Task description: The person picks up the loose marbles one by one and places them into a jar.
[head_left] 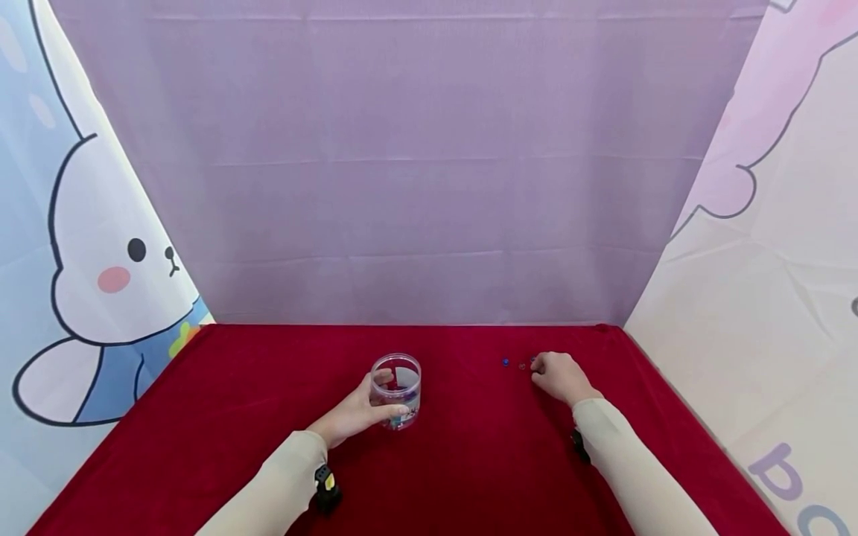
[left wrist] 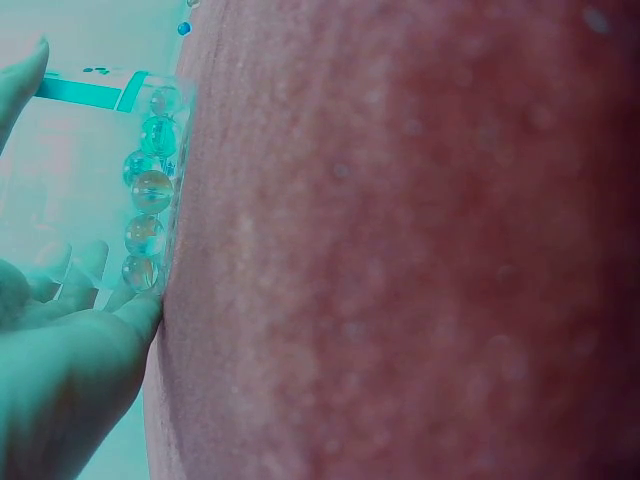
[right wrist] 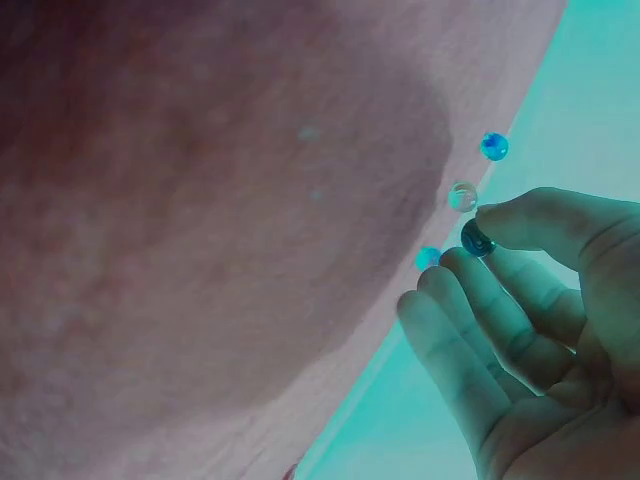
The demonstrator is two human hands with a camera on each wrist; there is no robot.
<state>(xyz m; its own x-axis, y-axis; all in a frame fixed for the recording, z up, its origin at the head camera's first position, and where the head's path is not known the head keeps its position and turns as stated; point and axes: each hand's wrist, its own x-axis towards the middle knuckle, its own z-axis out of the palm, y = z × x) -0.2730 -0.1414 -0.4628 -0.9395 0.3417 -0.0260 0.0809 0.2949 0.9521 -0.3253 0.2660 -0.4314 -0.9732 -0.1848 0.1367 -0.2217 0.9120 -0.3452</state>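
Note:
A clear round plastic jar (head_left: 412, 394) stands on the red cloth, left of centre, its top uncovered. My left hand (head_left: 354, 411) grips its side, thumb toward me and fingers round the back. Several glassy marbles (left wrist: 152, 191) lie at the bottom of the jar in the left wrist view. Over to the right, my right hand (head_left: 561, 377) is low over the cloth. Its thumb and fingertips pinch a dark marble (right wrist: 478, 238). Beside those fingertips lie a clear marble (right wrist: 463, 196), a blue marble (right wrist: 494, 146) and a light blue marble (right wrist: 428, 259).
Red cloth (head_left: 462, 476) covers the table, which meets a plain purple backdrop (head_left: 429, 164) at the far edge. Printed side panels flank it, a cartoon figure (head_left: 114, 246) at left and a pale panel (head_left: 771, 320) at right. Both wrists carry small dark devices.

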